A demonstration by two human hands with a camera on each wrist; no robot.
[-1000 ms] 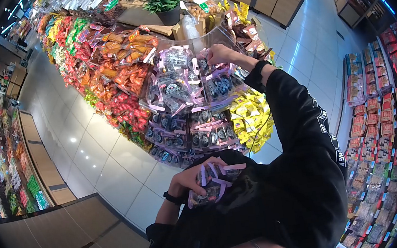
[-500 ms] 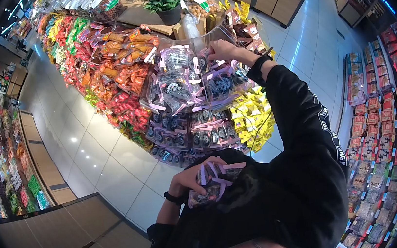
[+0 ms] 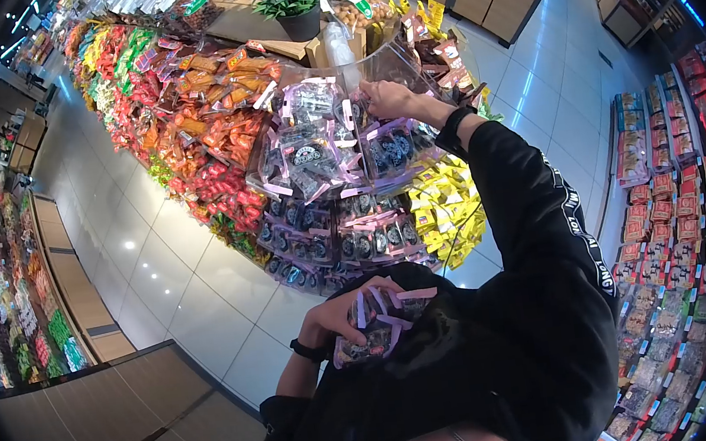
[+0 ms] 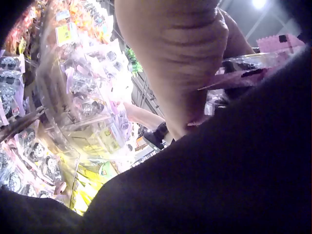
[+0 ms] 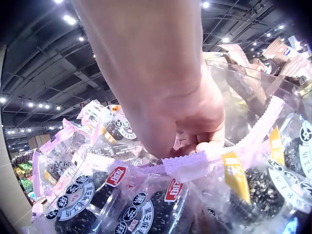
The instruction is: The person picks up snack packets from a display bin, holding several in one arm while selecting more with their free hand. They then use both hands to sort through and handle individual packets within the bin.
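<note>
My left hand (image 3: 329, 319) holds several clear snack packets (image 3: 375, 340) with purple edges against the black top. In the left wrist view, pink-edged wrappers (image 4: 280, 44) stick out past that hand. My right hand (image 3: 391, 99) is down in a clear bin of similar packets, its thumb and fingers curled together at a wrapper. In the right wrist view its fingertips (image 5: 212, 146) are right at a purple crimped edge (image 5: 185, 163) and partly hidden. Dark round pieces with white print show through the packets (image 5: 146, 214) in front of it.
Orange-wrapped snacks (image 3: 216, 88) and red ones (image 3: 222, 183) fill the counter to the left. Yellow packets (image 3: 448, 210) hang at the right below the bin. A potted plant (image 3: 295, 18) stands behind. Shelves of packaged goods (image 3: 665, 246) line the far right.
My right hand shifts slightly within the bin, toward the left and a little lower, its fingers staying among the packets. The left hand and its packets stay in place.
</note>
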